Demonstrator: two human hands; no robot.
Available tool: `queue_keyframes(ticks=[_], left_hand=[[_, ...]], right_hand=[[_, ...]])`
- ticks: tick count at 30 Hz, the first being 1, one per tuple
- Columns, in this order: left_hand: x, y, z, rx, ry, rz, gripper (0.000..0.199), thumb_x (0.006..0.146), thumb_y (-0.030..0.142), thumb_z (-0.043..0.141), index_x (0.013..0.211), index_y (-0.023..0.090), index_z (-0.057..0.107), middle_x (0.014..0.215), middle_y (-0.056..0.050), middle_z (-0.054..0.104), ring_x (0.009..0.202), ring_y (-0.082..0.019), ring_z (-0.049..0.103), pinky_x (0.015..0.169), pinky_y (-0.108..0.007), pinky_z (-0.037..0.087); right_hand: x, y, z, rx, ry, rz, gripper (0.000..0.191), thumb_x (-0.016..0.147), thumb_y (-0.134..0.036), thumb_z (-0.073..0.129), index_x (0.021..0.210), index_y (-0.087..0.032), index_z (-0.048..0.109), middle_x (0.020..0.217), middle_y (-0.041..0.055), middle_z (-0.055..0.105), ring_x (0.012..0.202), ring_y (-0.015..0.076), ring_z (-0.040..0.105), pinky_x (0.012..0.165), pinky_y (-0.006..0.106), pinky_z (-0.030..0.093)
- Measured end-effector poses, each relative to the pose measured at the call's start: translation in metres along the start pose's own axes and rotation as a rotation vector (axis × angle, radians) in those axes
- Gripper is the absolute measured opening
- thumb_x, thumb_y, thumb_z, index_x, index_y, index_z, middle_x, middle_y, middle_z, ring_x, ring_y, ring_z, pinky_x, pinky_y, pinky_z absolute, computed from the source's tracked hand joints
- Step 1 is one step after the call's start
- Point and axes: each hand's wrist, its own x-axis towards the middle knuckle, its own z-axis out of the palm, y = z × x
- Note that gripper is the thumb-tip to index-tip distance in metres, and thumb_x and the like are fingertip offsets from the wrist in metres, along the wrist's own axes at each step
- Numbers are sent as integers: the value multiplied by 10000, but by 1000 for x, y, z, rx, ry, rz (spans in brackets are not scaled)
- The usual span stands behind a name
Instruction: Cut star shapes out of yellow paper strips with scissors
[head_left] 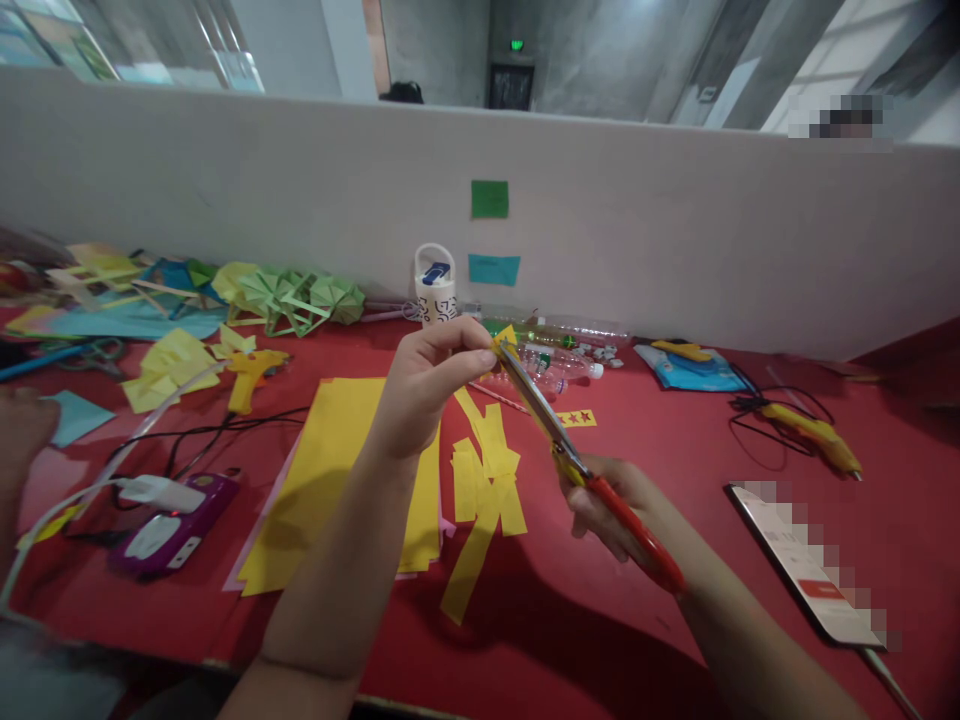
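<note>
Left hand (429, 375): thumb and forefinger pinch the paper (507, 338), near the centre of the frame.
Right hand (598, 515): curled around the red handles of the scissors (564, 440), right of centre; their tips reach the paper. Whether the blades are parted, I cannot tell.
Paper: probably very light, limp and easily torn; best pinched by an edge, clear of the blades.
Scissors: likely stiff and heavier; take them by the handles.
Worktop (600, 630): loose strips (491, 440) lie mid-frame, right of yellow sheets (326, 470).
</note>
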Motion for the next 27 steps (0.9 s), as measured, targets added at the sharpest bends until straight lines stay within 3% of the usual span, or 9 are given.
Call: queue_keyframes(ticks=[12, 19, 27], left_hand=[[0, 2, 0, 26, -5, -4, 115, 719, 200, 632, 607, 201, 609, 641, 3, 512, 654, -131, 451, 644, -293, 393], [-1, 3, 0, 103, -19, 54, 152, 740, 199, 605, 589, 200, 588, 641, -2, 495, 662, -138, 451, 650, -305, 396], [-3, 4, 9, 156, 29, 67, 136, 700, 191, 607, 567, 200, 585, 747, -23, 543, 735, -155, 514, 720, -335, 443]], right_hand=[[0, -2, -1, -27, 0, 29, 531, 767, -703, 589, 640, -222, 402, 550, -48, 418, 430, 73, 331, 387, 219, 256], [0, -2, 2, -36, 23, -17, 545, 785, -712, 581, 630, -228, 384, 543, -73, 361, 445, 76, 324, 460, 250, 339], [-2, -2, 3, -2, 6, -49, 557, 789, -745, 563, 662, -231, 388, 537, -74, 366, 435, 75, 311, 405, 231, 287]])
